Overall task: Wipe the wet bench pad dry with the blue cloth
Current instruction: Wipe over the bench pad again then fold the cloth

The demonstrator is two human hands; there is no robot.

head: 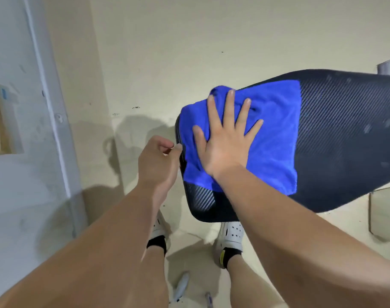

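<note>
Seen from the head camera, looking down. Lay spread over the near end of the bench pad (345,138): the blue cloth (276,130), a plush microfibre square, slightly rumpled at its far left corner and draped over the pad's left edge. Pressed flat on top of it by the right hand (225,141), fingers splayed wide apart and palm down, gripping nothing, only bearing on the fabric. Covered roughly the near left third of the pad; left bare was the black, carbon-weave patterned surface to the right, dotted there with pale wet spots and smears. Showed also a bare strip of the same weave below the cloth's near edge.

Hovered just beside the pad's left rim: the left hand (160,161), fingers loosely curled, thumb and forefinger tips close together near the cloth's hanging edge; could not tell whether touching cloth or rim.

Stood below the pad on the beige floor (167,63): two feet in white perforated shoes (233,234) with dark socks. Lay near them, blurred, a small whitish object (182,285), kind not clear. Ran along the left side a pale panel or door (23,174). Hid much of the lower view: both bare forearms.
</note>
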